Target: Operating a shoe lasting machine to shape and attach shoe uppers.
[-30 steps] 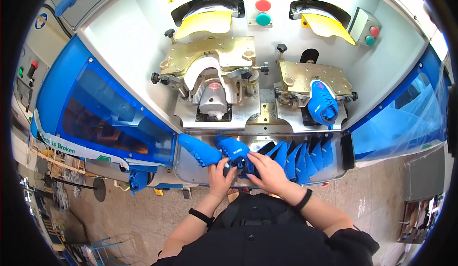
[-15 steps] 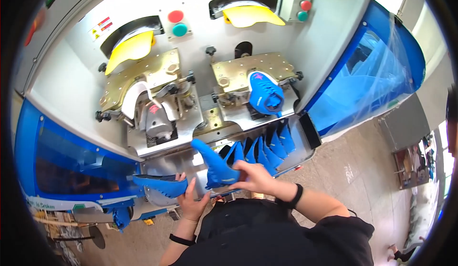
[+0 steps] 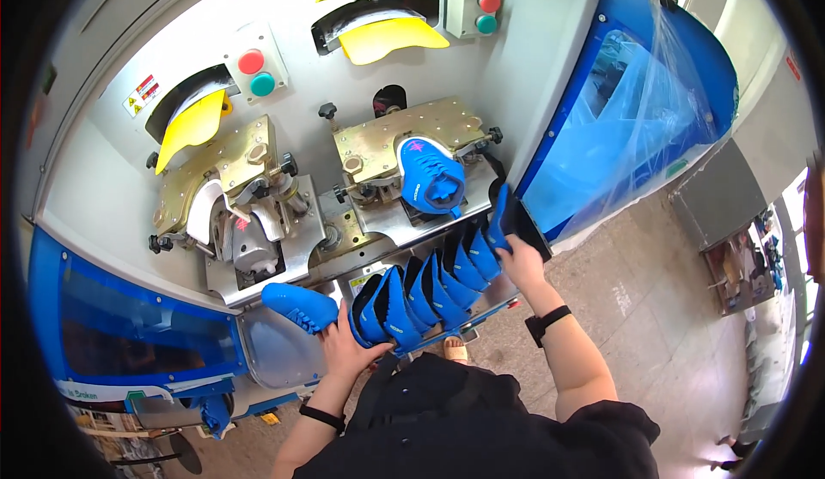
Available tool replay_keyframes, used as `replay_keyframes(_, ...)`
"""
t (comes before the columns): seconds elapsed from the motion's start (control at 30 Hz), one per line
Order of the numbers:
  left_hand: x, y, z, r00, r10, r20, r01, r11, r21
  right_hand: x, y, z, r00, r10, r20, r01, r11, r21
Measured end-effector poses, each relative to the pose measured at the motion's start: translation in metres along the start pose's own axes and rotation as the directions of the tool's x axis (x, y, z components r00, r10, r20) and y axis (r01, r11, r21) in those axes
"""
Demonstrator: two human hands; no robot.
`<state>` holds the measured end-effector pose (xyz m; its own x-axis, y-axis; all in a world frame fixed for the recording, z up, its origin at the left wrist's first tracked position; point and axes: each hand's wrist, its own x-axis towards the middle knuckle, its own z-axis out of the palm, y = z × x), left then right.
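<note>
My left hand [image 3: 348, 350] is at the left end of a row of blue shoe uppers [image 3: 425, 298] standing in a metal tray. Its fingers hold the end of one blue shoe upper [image 3: 299, 307] that points left, while the thumb is stretched toward the row. My right hand [image 3: 522, 266] grips the rightmost blue shoe upper [image 3: 502, 221], fingers partly hidden behind it. Above the row, a laced blue shoe upper [image 3: 432, 178] sits on the right station of a machine. The left station carries a bare grey metal form [image 3: 255, 247] beside a white curved pad [image 3: 204, 211].
Two yellow guards [image 3: 391, 39] project from the machine's back wall. Red and green push buttons [image 3: 486, 24] are beside them. Blue side panels with windows [image 3: 146, 324] flank the station. A grey cabinet [image 3: 722, 208] stands on the floor at right.
My right hand has moved right, from the upper it held mid-tray to the row's right end. The row now reaches farther left. The left upper has turned over, and the view has shifted.
</note>
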<state>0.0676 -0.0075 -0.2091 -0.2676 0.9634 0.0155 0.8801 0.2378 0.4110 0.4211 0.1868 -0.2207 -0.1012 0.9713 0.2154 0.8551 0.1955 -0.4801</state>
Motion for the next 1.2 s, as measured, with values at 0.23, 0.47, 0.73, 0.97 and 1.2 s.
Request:
replay_keyframes(0.23,0.01,0.014,0.001,0.993,-0.069,0.091,0.067,0.997,0.031,-0.013,-0.043,-0.019,0.812,0.148,0.564,-0.2,0.979,0.032)
replay_keyframes(0.47,0.009,0.012,0.006,0.996,-0.043,0.079,0.048,0.997,-0.054,-0.045,-0.075,0.009,0.85,0.098,0.518,-0.205,0.966,0.155)
replay_keyframes(0.73,-0.001,0.011,0.014,0.999,0.018,0.032,-0.016,0.998,-0.058,-0.062,-0.108,0.025,0.936,0.132,0.326,-0.171,0.981,0.092)
replay_keyframes(0.97,-0.009,0.006,0.008,0.998,0.067,0.009,-0.067,0.996,-0.063,-0.045,-0.063,0.02,0.96,0.274,0.056,-0.279,0.938,0.205)
replay_keyframes(1.2,-0.005,0.007,0.005,0.997,0.074,0.036,-0.07,0.993,-0.096,-0.028,-0.082,0.043,0.929,0.362,-0.077,-0.338,0.914,0.224)
